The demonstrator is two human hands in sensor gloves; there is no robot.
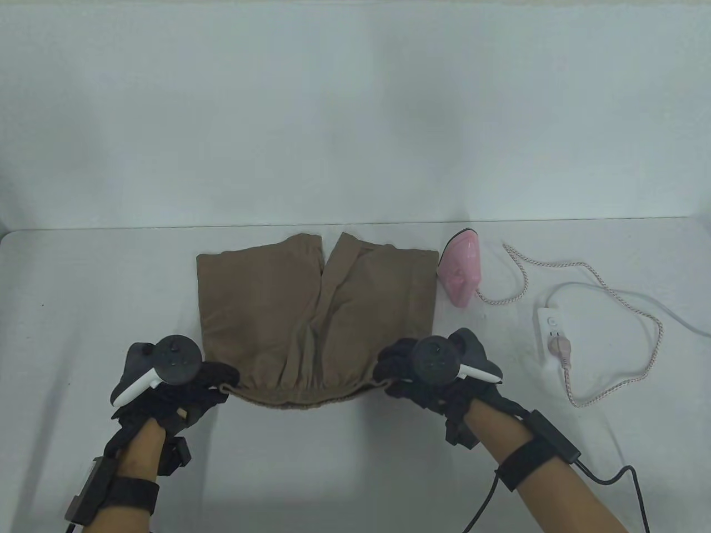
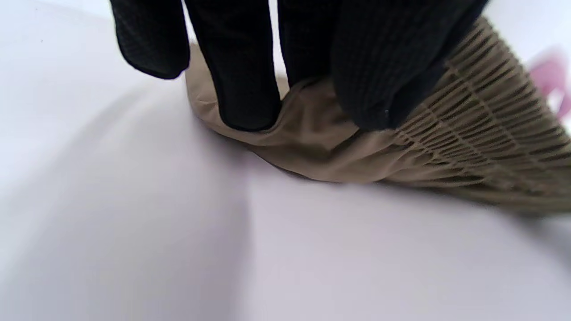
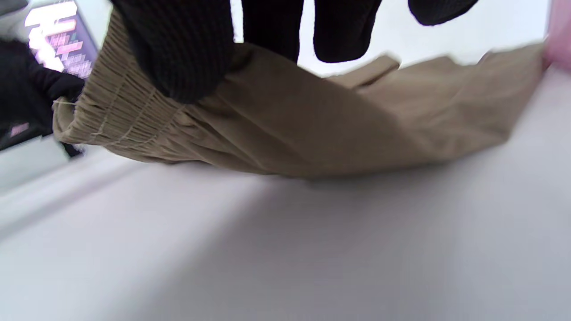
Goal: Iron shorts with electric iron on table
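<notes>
Tan shorts (image 1: 311, 300) flat mid-surface, waistband pinched by left hand (image 1: 172, 383) and right hand (image 1: 427, 372) fingers: pull evenly outward, smooth centre creases, then fetch pink iron (image 1: 460, 272) just beside.

It looked like a staged recording room rather than a home: a bare white table (image 1: 111, 288) stood against a plain white wall (image 1: 355, 111), a white power strip (image 1: 550, 333) lay on it, and a lit screen (image 3: 60, 38) glowed nearby.
</notes>
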